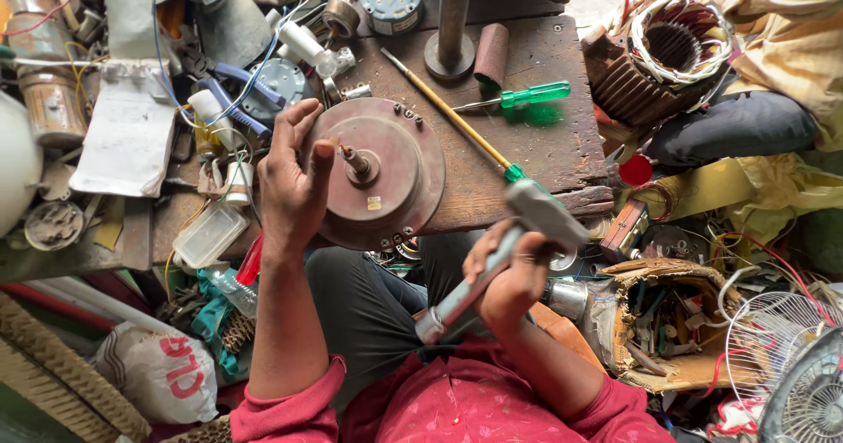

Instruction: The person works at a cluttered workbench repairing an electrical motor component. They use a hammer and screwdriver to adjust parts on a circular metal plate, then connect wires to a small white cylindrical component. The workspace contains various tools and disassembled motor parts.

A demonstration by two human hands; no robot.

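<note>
Rusty round motor housing (379, 172) steadied by left hand (294, 180); right hand (509, 278) grip clamped on metal hammer (500, 263).

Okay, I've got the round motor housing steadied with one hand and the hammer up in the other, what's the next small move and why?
Probably a light, square tap of the hammer on the shaft. The right hand holds the hammer raised, off to the side of the motor housing, while the left hand braces its rim, thumb close to the shaft. First slide that thumb outward so the strike path is free.

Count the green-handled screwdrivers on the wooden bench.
2: one green screwdriver lies right of the metal post; one long yellow-shafted screwdriver runs diagonally beside the round motor housing. Clutter may hide others.
</note>
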